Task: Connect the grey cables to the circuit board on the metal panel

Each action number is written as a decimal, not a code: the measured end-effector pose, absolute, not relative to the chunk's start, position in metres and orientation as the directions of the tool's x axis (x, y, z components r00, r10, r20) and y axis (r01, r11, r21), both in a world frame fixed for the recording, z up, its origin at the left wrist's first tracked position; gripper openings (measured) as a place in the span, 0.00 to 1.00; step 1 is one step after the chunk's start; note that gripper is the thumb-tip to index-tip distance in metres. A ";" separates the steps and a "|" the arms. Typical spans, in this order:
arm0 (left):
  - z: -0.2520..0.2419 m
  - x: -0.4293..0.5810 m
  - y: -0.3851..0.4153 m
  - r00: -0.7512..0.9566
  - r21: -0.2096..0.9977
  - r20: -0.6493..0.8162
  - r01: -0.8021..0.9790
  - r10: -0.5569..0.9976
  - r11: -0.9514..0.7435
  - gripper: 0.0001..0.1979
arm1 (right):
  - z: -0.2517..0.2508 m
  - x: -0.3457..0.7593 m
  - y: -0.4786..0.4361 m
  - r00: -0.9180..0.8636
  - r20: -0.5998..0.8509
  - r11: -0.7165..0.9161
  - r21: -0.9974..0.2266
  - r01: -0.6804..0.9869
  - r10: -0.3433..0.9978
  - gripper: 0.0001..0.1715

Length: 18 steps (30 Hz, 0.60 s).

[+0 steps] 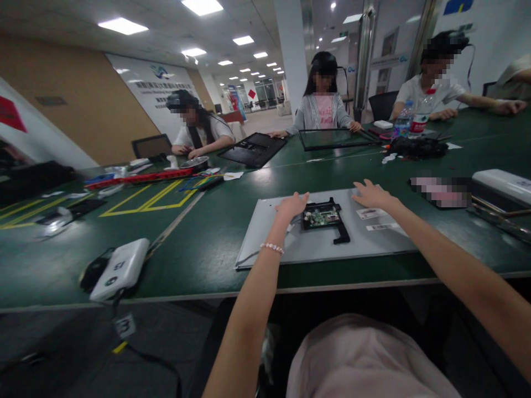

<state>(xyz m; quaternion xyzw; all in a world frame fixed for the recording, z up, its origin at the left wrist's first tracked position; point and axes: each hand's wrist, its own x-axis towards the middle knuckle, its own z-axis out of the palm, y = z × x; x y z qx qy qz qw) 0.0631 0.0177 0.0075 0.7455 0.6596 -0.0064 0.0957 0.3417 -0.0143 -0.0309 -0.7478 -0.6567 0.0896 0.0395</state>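
A flat light-grey panel (265, 237), looking like the back of a display, lies on the green table before me. On its middle sits a black plastic frame (342, 231) holding a green circuit board (321, 215). My left hand (292, 206) rests over the panel at the left side of that frame, its fingertips partly hidden, apparently holding nothing. A thin cable runs from beneath this wrist to the panel's near left corner. My right hand (370, 194) lies at the panel's far right part with fingers spread, beside a white label (370, 213).
A white power bank (120, 270) with a cable is at the near left edge. Across the table, one person's hands touch a black-framed panel (338, 139) and a black laptop-like shell (255, 149). Bottles (421, 119) stand far right; a white device (501, 185) lies nearer.
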 end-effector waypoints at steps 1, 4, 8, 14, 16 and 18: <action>0.007 0.063 0.018 0.122 0.144 -0.136 0.984 0.983 -0.102 0.41 | -0.031 0.342 -0.013 0.117 -0.076 -0.129 -0.182 0.975 0.990 0.39; 0.006 0.062 0.019 0.087 0.176 -0.127 0.982 0.988 -0.063 0.41 | -0.032 0.342 -0.011 0.098 -0.061 -0.108 -0.193 0.975 0.993 0.39; 0.005 0.061 0.018 0.039 0.183 -0.081 0.983 0.996 -0.024 0.40 | -0.034 0.342 -0.010 0.069 -0.051 -0.078 -0.203 0.976 0.996 0.37; 0.018 0.069 0.001 0.057 0.185 0.011 0.981 0.998 -0.058 0.36 | -0.032 0.344 -0.005 0.063 -0.060 -0.075 -0.238 0.968 0.996 0.34; 0.023 0.076 -0.007 0.113 0.152 0.053 0.981 0.992 -0.120 0.33 | -0.030 0.345 -0.003 0.073 -0.056 -0.084 -0.252 0.964 0.996 0.34; 0.026 0.086 -0.016 0.188 0.106 0.106 0.974 0.976 -0.199 0.31 | -0.028 0.344 -0.002 0.079 -0.046 -0.088 -0.261 0.961 0.996 0.34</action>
